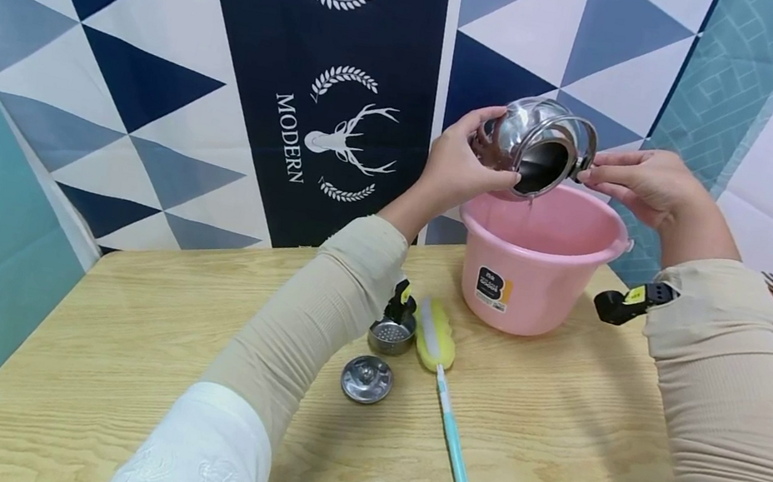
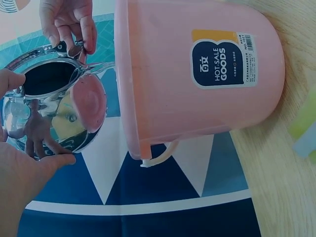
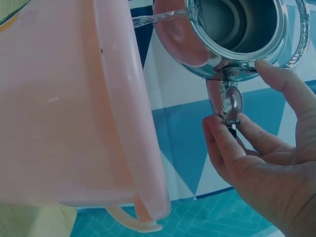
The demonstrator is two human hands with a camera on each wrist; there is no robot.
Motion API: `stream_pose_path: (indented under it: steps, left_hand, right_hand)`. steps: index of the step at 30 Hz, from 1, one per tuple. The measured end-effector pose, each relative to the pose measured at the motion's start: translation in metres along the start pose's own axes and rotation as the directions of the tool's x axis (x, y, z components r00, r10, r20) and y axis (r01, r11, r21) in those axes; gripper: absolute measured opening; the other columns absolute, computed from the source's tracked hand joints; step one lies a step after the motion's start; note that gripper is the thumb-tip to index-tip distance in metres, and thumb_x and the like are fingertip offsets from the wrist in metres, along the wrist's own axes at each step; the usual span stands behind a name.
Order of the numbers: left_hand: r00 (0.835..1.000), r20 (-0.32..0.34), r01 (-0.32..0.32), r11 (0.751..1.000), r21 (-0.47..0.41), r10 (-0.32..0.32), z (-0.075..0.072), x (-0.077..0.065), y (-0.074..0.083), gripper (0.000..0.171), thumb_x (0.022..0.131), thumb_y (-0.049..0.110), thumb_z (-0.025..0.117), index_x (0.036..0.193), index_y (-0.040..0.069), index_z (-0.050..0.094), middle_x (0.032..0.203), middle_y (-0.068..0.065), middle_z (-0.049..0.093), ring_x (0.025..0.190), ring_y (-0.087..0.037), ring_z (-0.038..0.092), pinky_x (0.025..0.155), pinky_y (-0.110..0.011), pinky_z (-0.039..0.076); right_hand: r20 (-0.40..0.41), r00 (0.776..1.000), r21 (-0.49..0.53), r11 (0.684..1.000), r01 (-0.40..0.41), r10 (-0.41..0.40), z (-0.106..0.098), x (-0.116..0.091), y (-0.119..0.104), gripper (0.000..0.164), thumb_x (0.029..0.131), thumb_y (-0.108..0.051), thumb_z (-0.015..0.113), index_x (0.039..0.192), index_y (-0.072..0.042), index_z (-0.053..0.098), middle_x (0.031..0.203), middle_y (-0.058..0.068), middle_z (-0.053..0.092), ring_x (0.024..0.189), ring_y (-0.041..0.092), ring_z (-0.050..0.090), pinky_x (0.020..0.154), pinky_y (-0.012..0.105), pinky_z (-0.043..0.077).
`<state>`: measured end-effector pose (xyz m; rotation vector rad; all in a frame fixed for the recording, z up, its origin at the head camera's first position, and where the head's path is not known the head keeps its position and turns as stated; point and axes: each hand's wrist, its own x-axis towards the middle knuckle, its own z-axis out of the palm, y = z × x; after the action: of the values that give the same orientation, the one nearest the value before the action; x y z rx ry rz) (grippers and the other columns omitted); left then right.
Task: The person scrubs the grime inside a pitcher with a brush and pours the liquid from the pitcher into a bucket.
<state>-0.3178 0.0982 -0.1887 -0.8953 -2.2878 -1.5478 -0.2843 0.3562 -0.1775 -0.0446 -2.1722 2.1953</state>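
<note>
A shiny steel teapot is tipped on its side above the pink bucket, its wide mouth facing the head camera. From the rim of the mouth a thin stream of water runs down into the bucket. My left hand grips the pot's round body, thumb near the rim. On the other side, my right hand holds the pot at its short spout, the thumb at the mouth's rim and the fingers around the spout. The pot's arched handle stands out past the mouth.
On the wooden table lie a round steel lid and a small perforated strainer, partly behind the left wrist camera. Beside them lies a yellow sponge brush with a long blue handle. A patterned cloth wall stands close behind the bucket.
</note>
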Motion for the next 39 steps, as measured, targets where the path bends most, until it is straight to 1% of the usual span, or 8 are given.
stream_pose_path:
  steps: [8, 11, 15, 17, 23, 32, 36, 39]
  left_hand:
    - [1.000, -0.002, -0.028, 0.999, 0.026, 0.028, 0.0004, -0.0009, -0.0018, 0.077, 0.075, 0.016, 0.084, 0.142, 0.019, 0.047, 0.114, 0.000, 0.054, 0.099, -0.010, 0.054, 0.078, -0.013, 0.052]
    - [0.999, -0.003, -0.033, 0.999, 0.021, 0.033, 0.0004, -0.0007, -0.0019, 0.077, 0.074, 0.015, 0.085, 0.142, 0.019, 0.047, 0.114, 0.000, 0.054, 0.099, -0.010, 0.054, 0.078, -0.014, 0.052]
    - [0.999, -0.008, -0.046, 0.999, 0.026, 0.046, 0.0007, -0.0005, -0.0013, 0.077, 0.074, 0.015, 0.085, 0.142, 0.018, 0.047, 0.116, -0.001, 0.054, 0.100, -0.010, 0.054, 0.079, -0.014, 0.052]
    - [0.999, -0.012, -0.051, 0.998, 0.032, 0.051, 0.0010, -0.0002, -0.0012, 0.078, 0.073, 0.015, 0.085, 0.141, 0.018, 0.047, 0.117, 0.000, 0.053, 0.101, -0.010, 0.053, 0.080, -0.013, 0.051]
    - [0.998, -0.020, -0.058, 0.997, 0.052, 0.059, 0.0019, 0.0001, -0.0017, 0.078, 0.072, 0.015, 0.085, 0.140, 0.018, 0.048, 0.117, 0.001, 0.053, 0.101, -0.010, 0.053, 0.080, -0.013, 0.050]
    - [0.997, -0.025, -0.075, 0.996, 0.057, 0.076, 0.0026, -0.0001, -0.0018, 0.079, 0.071, 0.013, 0.085, 0.140, 0.017, 0.048, 0.117, 0.000, 0.053, 0.102, -0.010, 0.051, 0.080, -0.014, 0.049]
    - [0.996, -0.027, -0.081, 0.995, 0.056, 0.083, 0.0038, 0.0001, -0.0025, 0.079, 0.070, 0.013, 0.085, 0.140, 0.017, 0.048, 0.119, 0.000, 0.053, 0.104, -0.010, 0.051, 0.082, -0.014, 0.049]
    - [0.996, -0.028, -0.088, 0.994, 0.060, 0.089, 0.0039, -0.0002, -0.0022, 0.079, 0.070, 0.014, 0.086, 0.140, 0.016, 0.048, 0.120, 0.000, 0.053, 0.105, -0.009, 0.051, 0.083, -0.013, 0.049]
  right_hand:
    - [0.014, 1.000, -0.077, 0.997, -0.002, 0.003, 0.0003, 0.0002, 0.0009, 0.016, 0.081, -0.004, 0.079, 0.087, -0.016, 0.071, 0.093, -0.003, 0.065, 0.082, 0.009, 0.067, 0.068, 0.019, 0.058]
    - [0.009, 1.000, -0.099, 0.995, -0.006, 0.006, 0.0004, 0.0001, 0.0008, 0.016, 0.080, -0.006, 0.080, 0.088, -0.017, 0.071, 0.099, -0.003, 0.062, 0.084, 0.008, 0.066, 0.068, 0.018, 0.058]
    - [0.003, 1.000, -0.113, 0.994, -0.009, 0.009, 0.0001, 0.0001, 0.0005, 0.018, 0.081, -0.006, 0.080, 0.089, -0.018, 0.070, 0.111, 0.000, 0.054, 0.087, 0.007, 0.064, 0.069, 0.017, 0.057]
    - [0.004, 1.000, -0.114, 0.993, -0.008, 0.009, -0.0001, 0.0001, 0.0004, 0.017, 0.081, -0.007, 0.080, 0.089, -0.019, 0.071, 0.113, 0.000, 0.053, 0.089, 0.007, 0.063, 0.069, 0.017, 0.057]
    - [0.003, 1.000, -0.130, 0.991, -0.001, 0.002, -0.0003, 0.0000, 0.0012, 0.015, 0.081, -0.007, 0.079, 0.086, -0.020, 0.073, 0.106, -0.003, 0.057, 0.091, 0.008, 0.061, 0.068, 0.017, 0.057]
    - [0.002, 1.000, -0.166, 0.986, -0.002, 0.002, -0.0001, -0.0007, 0.0005, 0.017, 0.081, -0.009, 0.080, 0.086, -0.023, 0.073, 0.107, -0.004, 0.056, 0.101, 0.010, 0.055, 0.069, 0.017, 0.057]
    - [0.008, 1.000, -0.170, 0.985, 0.001, 0.001, -0.0011, -0.0005, 0.0005, 0.017, 0.081, -0.008, 0.080, 0.086, -0.023, 0.074, 0.103, -0.006, 0.059, 0.107, 0.013, 0.051, 0.070, 0.016, 0.056]
    - [0.012, 1.000, -0.169, 0.986, 0.005, -0.003, -0.0017, -0.0004, 0.0000, 0.017, 0.081, -0.008, 0.080, 0.086, -0.023, 0.075, 0.102, -0.007, 0.060, 0.107, 0.013, 0.051, 0.070, 0.016, 0.056]
